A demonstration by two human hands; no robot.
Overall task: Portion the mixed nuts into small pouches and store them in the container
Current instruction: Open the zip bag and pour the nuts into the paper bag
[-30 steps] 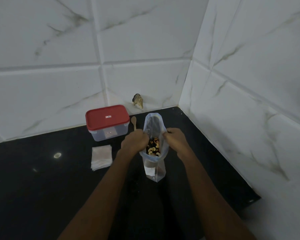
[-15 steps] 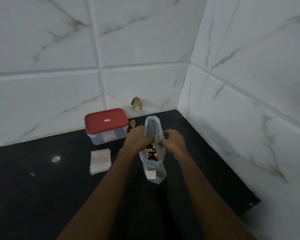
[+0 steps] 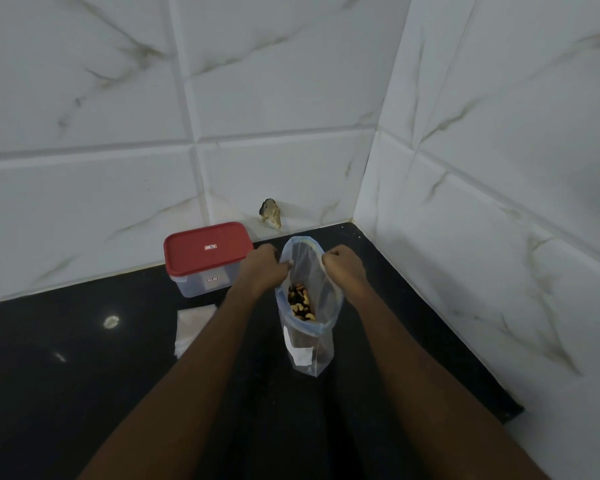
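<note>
On the black countertop, near the corner where the two tiled walls meet, a clear plastic bag stands upright with its mouth pulled wide. Mixed nuts, pale cashews among darker pieces, lie inside it and show through the opening. A white label sits on the bag's lower front.

The left hand grips the left edge of the bag's mouth with its fingers curled on the plastic. The right hand grips the right edge the same way, so the two hands are apart with the opening between them.

To the left of the bag and a little behind it stands a clear container, apart from the bag, with a red lid seated on it. To the left of the bag and nearer the person lies a small stack of pale pouches, partly hidden by the left forearm. Behind the bag, at the foot of the wall, sits a small brownish thing; what it is cannot be told.
</note>
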